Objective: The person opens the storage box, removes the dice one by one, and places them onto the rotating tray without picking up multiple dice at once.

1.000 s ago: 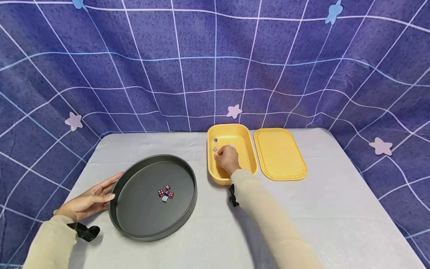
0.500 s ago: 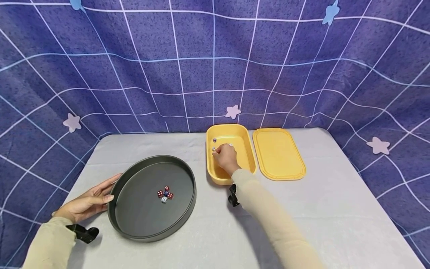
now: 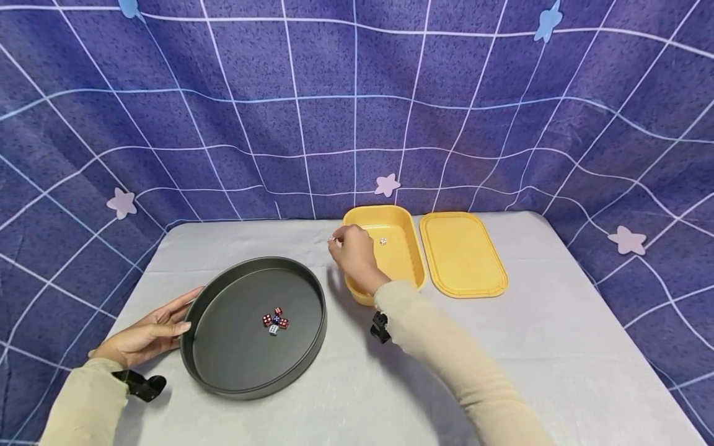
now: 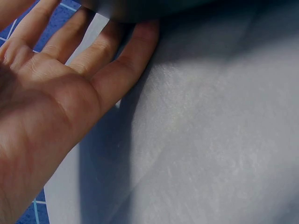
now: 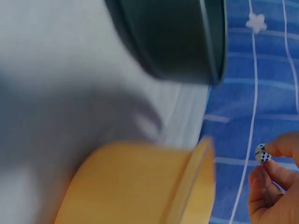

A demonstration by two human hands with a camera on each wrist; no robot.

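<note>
A pale grey table (image 3: pixel 502 371) carries a round dark pan (image 3: pixel 229 347) at left, a yellow tub (image 3: pixel 403 263) at far centre and, just right of it, a flat yellow lid (image 3: pixel 464 255).

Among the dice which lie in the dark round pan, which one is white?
The white die lying lowest of the cluster in the head view. The other four in the dark round pan are three red dice and one blue die.
</note>
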